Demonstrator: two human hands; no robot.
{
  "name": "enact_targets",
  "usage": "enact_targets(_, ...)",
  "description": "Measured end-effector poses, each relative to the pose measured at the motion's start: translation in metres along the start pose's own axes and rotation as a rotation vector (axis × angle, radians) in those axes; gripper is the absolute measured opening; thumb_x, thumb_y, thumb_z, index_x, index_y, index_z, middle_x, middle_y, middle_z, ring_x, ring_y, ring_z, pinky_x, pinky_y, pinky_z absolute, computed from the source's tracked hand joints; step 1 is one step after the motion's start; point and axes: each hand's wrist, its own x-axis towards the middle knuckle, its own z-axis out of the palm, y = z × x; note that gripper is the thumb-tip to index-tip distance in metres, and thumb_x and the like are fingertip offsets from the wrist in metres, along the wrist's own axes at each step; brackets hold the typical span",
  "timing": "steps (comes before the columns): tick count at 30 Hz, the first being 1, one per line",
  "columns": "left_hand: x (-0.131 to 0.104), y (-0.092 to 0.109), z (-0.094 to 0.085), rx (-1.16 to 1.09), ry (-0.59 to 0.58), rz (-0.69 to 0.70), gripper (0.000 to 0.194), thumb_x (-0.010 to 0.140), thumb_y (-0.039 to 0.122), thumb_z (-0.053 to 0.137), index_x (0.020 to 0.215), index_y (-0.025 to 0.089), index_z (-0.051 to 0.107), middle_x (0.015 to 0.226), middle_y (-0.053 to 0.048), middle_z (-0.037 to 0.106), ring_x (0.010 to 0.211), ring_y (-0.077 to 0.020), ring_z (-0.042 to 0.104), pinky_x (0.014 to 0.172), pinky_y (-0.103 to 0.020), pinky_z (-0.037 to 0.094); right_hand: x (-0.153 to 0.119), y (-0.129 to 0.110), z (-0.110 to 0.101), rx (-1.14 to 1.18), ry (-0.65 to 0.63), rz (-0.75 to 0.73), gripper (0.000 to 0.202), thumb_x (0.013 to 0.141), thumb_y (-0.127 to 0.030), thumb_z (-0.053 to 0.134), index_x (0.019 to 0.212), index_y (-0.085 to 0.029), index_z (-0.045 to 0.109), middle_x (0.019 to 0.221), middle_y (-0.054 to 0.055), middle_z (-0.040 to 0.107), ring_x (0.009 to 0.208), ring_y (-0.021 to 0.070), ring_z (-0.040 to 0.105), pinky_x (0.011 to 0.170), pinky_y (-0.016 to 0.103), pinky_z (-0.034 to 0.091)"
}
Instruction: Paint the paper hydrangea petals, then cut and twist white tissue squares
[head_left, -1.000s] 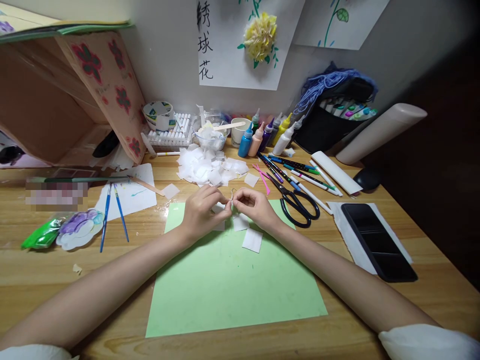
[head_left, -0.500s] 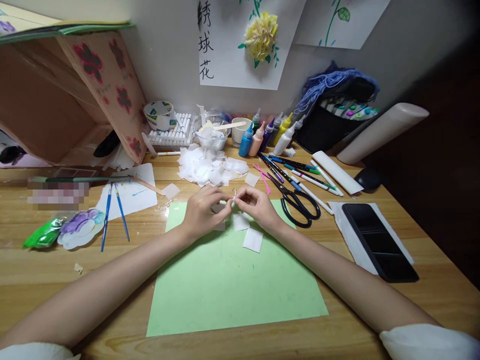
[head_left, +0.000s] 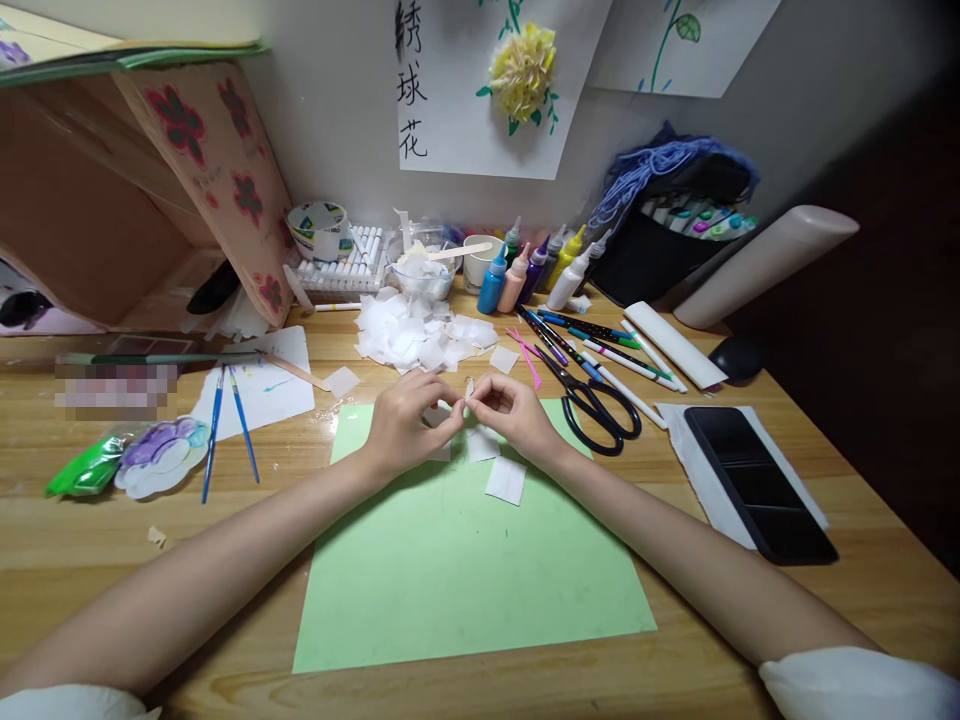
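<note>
Above the far part of a green sheet of paper (head_left: 465, 570), my left hand (head_left: 412, 420) and my right hand (head_left: 510, 410) meet at the fingertips. Both pinch a small piece of white paper (head_left: 469, 386), mostly covered by the fingers. Under and beside the hands lie white paper squares; one square (head_left: 506, 481) rests fully in sight on the green sheet, and others are partly hidden. Just beyond the hands is a heap of white paper squares (head_left: 412, 335). Black-handled scissors (head_left: 600, 410) lie right of my right hand.
Paint bottles (head_left: 514, 280), a paper cup (head_left: 480, 262) and a bowl (head_left: 424, 278) line the back. Markers (head_left: 622, 360) and a phone (head_left: 757, 485) lie to the right. Brushes (head_left: 214, 435), a palette (head_left: 161, 460) and a cardboard box (head_left: 247, 190) are on the left.
My fingertips shift very slightly around the small white paper piece, of which a little more shows above them. Everything else stays in place.
</note>
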Motion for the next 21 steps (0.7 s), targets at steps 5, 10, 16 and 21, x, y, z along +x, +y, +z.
enact_targets(5,0.001,0.0,-0.001,-0.003,0.031,-0.103,0.013,0.077,0.021,0.056,0.065,0.018,0.055,0.062,0.0,0.055,0.061,-0.0134,0.048,0.057,-0.027,0.037,0.001,0.0,-0.001,-0.029,0.02,0.014,0.022,0.071,-0.035,0.065,0.067,-0.018,0.052,0.068,-0.001,0.051,0.066,0.0125,0.048,0.063,0.027,0.04)
enact_targets(10,0.004,-0.002,-0.002,-0.083,0.083,-0.251,0.014,0.078,0.019,0.055,0.065,0.018,0.05,0.063,0.001,0.052,0.059,-0.0115,0.046,0.055,-0.025,0.035,0.001,-0.001,-0.001,-0.007,0.043,0.03,0.018,0.071,-0.03,0.063,0.066,-0.018,0.05,0.068,-0.001,0.049,0.065,0.0121,0.046,0.062,0.026,0.037)
enact_targets(16,0.005,-0.007,-0.002,-0.149,0.098,-0.428,0.016,0.082,0.022,0.05,0.067,0.019,0.049,0.062,0.002,0.05,0.054,-0.0105,0.042,0.051,-0.025,0.033,0.001,-0.002,-0.003,0.027,0.039,0.036,0.015,0.07,-0.024,0.059,0.064,-0.019,0.046,0.067,-0.003,0.046,0.062,0.0111,0.044,0.059,0.026,0.035)
enact_targets(21,0.006,-0.021,0.001,-0.107,0.202,-0.513,0.016,0.086,0.027,0.047,0.072,0.019,0.052,0.067,0.0,0.054,0.062,-0.0137,0.048,0.057,-0.027,0.037,0.001,-0.003,-0.004,0.027,0.032,0.041,0.014,0.071,-0.023,0.056,0.063,-0.02,0.044,0.064,-0.004,0.043,0.06,0.0111,0.043,0.058,0.026,0.034)
